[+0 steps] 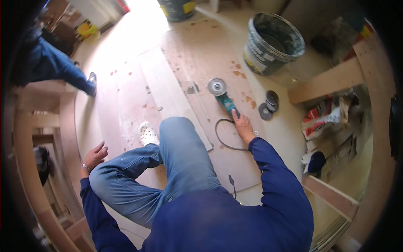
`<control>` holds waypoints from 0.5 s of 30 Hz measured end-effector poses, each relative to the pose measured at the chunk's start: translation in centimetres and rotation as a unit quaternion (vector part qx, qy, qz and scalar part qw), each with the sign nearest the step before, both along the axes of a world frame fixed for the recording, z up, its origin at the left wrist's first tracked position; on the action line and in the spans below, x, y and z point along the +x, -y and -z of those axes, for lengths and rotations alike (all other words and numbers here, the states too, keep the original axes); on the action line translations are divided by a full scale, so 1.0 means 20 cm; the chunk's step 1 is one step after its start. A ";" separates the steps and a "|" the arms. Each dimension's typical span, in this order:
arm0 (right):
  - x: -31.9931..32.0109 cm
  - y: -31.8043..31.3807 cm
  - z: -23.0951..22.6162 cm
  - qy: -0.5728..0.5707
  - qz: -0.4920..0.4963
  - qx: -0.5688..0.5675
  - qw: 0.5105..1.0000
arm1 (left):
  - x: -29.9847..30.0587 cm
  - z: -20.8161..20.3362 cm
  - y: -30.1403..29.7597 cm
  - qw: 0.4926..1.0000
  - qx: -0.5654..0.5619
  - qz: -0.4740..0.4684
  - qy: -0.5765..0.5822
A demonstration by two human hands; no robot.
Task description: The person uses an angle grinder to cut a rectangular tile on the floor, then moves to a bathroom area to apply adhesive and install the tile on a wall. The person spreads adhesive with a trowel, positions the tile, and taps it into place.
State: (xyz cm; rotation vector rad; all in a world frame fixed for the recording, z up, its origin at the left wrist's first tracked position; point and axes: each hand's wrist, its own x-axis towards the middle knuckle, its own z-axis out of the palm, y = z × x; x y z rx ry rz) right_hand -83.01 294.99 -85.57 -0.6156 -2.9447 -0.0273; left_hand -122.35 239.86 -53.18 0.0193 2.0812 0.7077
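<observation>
A teal and black angle grinder lies on the pale board, its round disc end pointing away from me. My right hand grips the rear end of its body. A black power cord loops beside that hand, and a black plug lies closer to me. Several dark grinding discs rest on the floor to the right of the grinder. Over by my bent left knee, my left hand hangs with nothing in it, fingers loosely apart.
A stained dark bucket stands at the far right, another bucket at the top. Wooden frames flank both sides. Bags and scraps lie inside the right frame. Another person's leg stands at the left. A long board strip crosses the middle.
</observation>
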 end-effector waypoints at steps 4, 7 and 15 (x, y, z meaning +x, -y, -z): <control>0.01 0.00 -0.05 0.030 0.025 -0.045 0.998 | 0.02 -0.04 -0.13 1.000 -0.001 0.013 0.001; 0.03 0.06 -0.11 0.015 0.066 -0.064 0.996 | 0.00 -0.04 -0.21 1.000 0.007 0.025 0.012; 0.10 0.57 -0.22 -0.190 0.194 -0.252 0.929 | 0.03 -0.09 -0.41 0.986 -0.003 0.022 0.166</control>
